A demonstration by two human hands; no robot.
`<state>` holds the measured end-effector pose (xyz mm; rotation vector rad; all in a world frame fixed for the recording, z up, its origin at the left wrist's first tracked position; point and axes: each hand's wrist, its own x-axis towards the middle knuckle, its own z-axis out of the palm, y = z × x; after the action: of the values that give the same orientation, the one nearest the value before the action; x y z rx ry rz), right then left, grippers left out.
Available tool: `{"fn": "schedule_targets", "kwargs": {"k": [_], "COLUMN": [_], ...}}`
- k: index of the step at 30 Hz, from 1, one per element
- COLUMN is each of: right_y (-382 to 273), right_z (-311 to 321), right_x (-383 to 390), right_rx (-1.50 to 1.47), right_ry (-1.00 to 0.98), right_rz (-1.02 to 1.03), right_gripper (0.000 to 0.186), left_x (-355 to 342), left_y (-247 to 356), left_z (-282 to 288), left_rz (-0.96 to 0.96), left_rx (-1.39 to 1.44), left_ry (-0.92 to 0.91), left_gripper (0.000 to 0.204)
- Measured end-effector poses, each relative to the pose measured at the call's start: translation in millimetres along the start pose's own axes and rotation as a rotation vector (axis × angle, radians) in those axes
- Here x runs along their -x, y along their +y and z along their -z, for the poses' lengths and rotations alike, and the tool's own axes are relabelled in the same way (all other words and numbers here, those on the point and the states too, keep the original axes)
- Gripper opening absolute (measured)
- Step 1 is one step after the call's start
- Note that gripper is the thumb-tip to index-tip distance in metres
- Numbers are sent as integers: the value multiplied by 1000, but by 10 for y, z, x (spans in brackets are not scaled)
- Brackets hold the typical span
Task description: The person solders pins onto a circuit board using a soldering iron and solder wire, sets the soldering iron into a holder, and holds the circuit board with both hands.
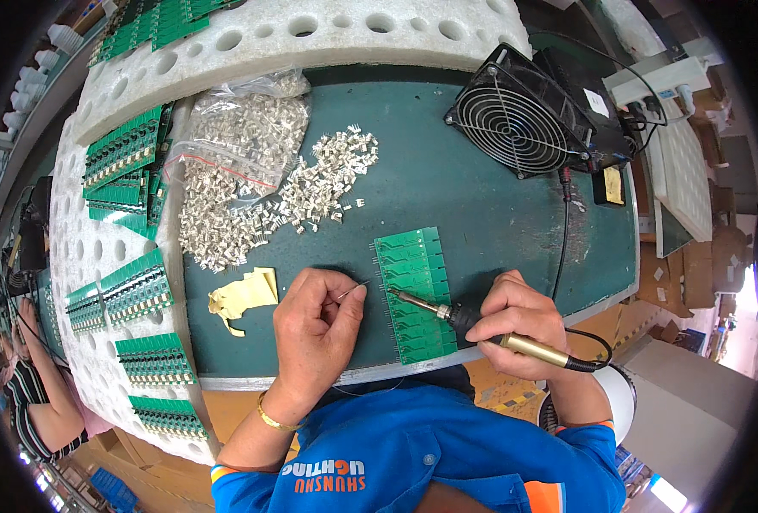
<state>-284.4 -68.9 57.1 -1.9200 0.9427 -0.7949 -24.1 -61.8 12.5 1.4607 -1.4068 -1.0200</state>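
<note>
A green circuit board panel (pixel 415 295) lies on the dark green bench top in front of me, a row of thin pins along its left edge. My right hand (pixel 520 325) is wrapped round a soldering iron (pixel 456 317) with a brass-coloured handle. Its tip is over the left part of the panel; whether it touches a pin I cannot tell. Left of the panel, my left hand (pixel 317 323) pinches a thin solder wire (pixel 355 290) that points toward the board's pins. A loop of the wire hangs below that hand.
Loose white connectors (pixel 328 175) lie heaped beside a clear plastic bag (pixel 251 128) of them. Torn yellow paper (pixel 244 298) is left of my left hand. A black fan (pixel 516 111) stands at the back right. White foam (pixel 109 282) at the left carries green boards (pixel 156 357). Another person's arm (pixel 54 402) shows far left.
</note>
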Motion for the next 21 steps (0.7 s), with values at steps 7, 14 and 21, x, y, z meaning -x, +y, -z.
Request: {"fn": "schedule_targets", "kwargs": {"k": [7, 14, 21], "right_y": [-114, -158, -129], "right_z": [124, 142, 149], "right_x": [-182, -208, 2], "right_rx": [-4, 29, -113], "right_ry": [-63, -75, 116], "right_rz": [-121, -42, -76], "right_gripper": [24, 22, 19], "left_x": [-6, -2, -10], "left_y": [27, 40, 51], "left_z": [6, 40, 50], "left_rz": [12, 34, 38], "left_rx": [-8, -6, -4], "left_ry": [-1, -44, -55], "left_gripper": [11, 12, 12]}}
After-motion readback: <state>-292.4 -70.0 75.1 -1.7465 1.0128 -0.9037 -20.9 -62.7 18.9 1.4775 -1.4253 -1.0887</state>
